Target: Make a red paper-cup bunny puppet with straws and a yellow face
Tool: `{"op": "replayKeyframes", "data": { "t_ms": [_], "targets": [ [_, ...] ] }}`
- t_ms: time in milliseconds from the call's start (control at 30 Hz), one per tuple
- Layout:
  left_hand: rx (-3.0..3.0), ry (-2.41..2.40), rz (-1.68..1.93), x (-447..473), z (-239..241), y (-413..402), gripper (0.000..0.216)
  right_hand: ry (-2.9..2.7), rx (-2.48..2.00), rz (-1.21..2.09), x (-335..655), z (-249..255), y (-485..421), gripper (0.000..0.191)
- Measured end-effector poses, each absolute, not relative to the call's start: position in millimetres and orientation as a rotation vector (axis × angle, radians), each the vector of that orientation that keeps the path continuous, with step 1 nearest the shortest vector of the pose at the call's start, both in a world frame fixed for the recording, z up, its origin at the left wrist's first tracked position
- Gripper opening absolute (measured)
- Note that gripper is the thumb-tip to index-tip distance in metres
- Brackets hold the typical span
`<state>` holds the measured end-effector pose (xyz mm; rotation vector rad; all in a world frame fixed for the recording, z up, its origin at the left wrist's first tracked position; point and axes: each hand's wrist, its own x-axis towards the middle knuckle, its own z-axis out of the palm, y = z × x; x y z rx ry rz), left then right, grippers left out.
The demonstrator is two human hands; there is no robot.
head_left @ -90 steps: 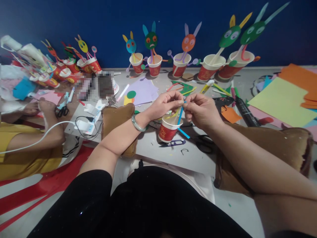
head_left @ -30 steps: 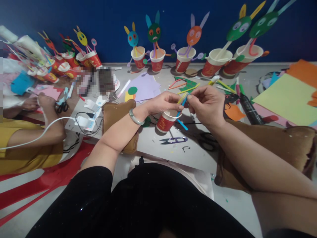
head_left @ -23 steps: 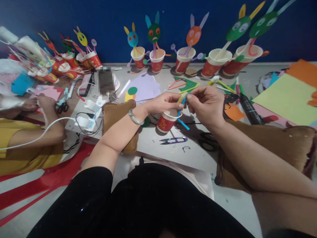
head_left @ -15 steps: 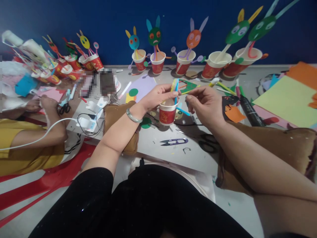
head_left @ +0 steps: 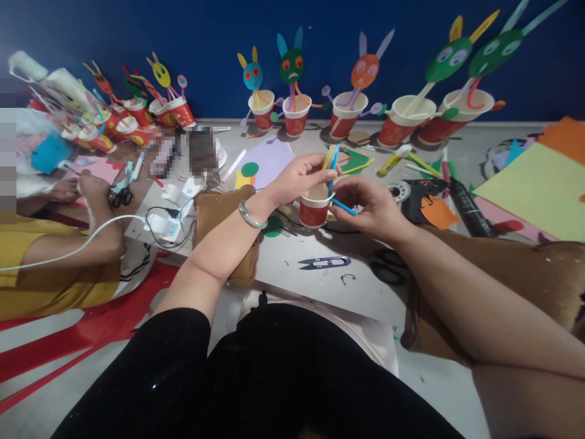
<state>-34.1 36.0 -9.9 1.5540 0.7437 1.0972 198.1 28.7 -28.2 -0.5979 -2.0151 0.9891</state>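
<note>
My left hand (head_left: 299, 178) pinches the tops of yellow and blue paper strips (head_left: 331, 162) that stand up from a small red paper cup (head_left: 313, 211). The cup sits just under my fingers, in the middle of the grey work surface (head_left: 315, 286). My right hand (head_left: 371, 206) is curled beside the cup on its right, with fingers closed on a blue strip (head_left: 343, 207) that sticks out sideways. A green bangle is on my left wrist.
Finished cup figures (head_left: 296, 91) with paper bunny heads line the blue wall. Thread snips (head_left: 325, 263), black scissors (head_left: 386, 272), a glue gun (head_left: 420, 198), markers and coloured paper sheets (head_left: 530, 186) lie around. Another person's arm (head_left: 68, 244) rests at left near cables.
The strips have been lifted upright above the cup by my left hand. My right hand let go of their tops and dropped beside the cup, taking the side blue strip. The view shifted slightly.
</note>
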Motion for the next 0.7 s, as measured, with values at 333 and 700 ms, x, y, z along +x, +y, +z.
{"op": "replayKeyframes", "data": {
  "t_ms": [333,700],
  "targets": [
    [1.61,0.723,1.02,-27.5,-6.3,30.2,0.055,-2.187,-0.621,0.904,206.1,-21.8,26.3,0.019],
    [1.589,0.818,1.023,-24.3,-9.2,30.1,0.055,-2.191,-0.642,0.926,207.8,-18.4,27.3,0.019]
  ]
}}
